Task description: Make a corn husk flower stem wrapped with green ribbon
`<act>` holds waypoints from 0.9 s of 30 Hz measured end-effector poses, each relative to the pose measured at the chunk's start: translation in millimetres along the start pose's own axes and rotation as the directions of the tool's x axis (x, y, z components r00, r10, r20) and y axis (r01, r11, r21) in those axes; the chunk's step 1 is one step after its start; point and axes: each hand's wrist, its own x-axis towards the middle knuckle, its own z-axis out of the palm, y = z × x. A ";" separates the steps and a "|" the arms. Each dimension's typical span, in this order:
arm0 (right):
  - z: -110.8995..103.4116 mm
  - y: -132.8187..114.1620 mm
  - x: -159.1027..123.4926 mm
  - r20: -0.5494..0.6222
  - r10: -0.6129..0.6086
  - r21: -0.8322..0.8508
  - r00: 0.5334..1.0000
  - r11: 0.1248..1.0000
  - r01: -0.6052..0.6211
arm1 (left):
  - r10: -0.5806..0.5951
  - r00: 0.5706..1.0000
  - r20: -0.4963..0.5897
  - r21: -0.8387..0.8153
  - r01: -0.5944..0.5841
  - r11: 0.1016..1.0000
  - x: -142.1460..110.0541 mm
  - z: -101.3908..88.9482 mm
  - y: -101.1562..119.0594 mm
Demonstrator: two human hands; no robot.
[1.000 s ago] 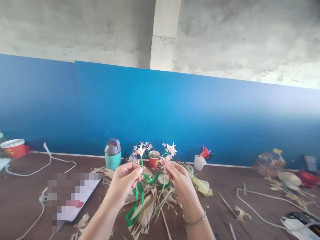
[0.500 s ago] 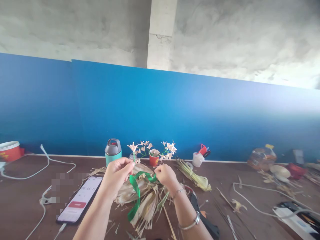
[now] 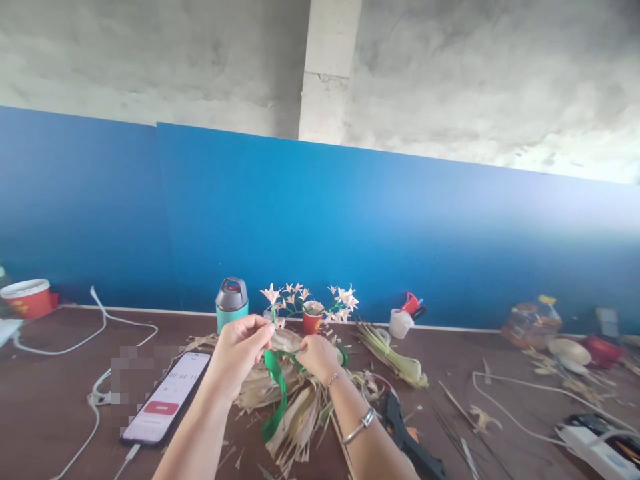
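Between the thumb and fingers of my left hand (image 3: 249, 347) is the green stem of a pale handmade flower (image 3: 271, 294), held upright. My right hand (image 3: 319, 355), to the right of it, is closed on a green ribbon (image 3: 274, 377). The ribbon runs from near the stem to the right hand, and a loose length dangles below the left hand. Beneath both hands lies a heap of dried corn husks (image 3: 299, 417). Behind them, a red paper cup (image 3: 313, 320) holds several more pale flowers on green stems.
A phone (image 3: 167, 400) with a cable lies left of my arm; a teal flask (image 3: 232, 307) stands behind. At right are a bundle of pale stalks (image 3: 393, 353), a white cup with pens (image 3: 400, 323), a black glue gun (image 3: 407, 437) and a white cable (image 3: 505, 417).
My right hand has moved left, closer to my left hand, still gripping the ribbon. Some ribbon now shows on the right hand's far side. The view has shifted slightly.
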 end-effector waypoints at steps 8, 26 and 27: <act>1.8 1.6 2.4 0.079 -0.065 -0.088 0.995 0.994 0.072 | 0.002 1.000 -0.004 -0.002 -0.002 1.000 -1.5 2.2 2.0; -44.7 22.9 -0.2 -0.100 -0.220 0.188 0.971 0.954 0.235 | -0.009 0.997 0.080 0.048 0.006 0.999 -1.3 3.9 -3.0; -46.6 22.9 -1.2 -0.108 -0.222 0.214 0.969 0.947 0.241 | -0.013 0.995 0.096 0.054 0.008 0.998 -1.3 4.3 -3.1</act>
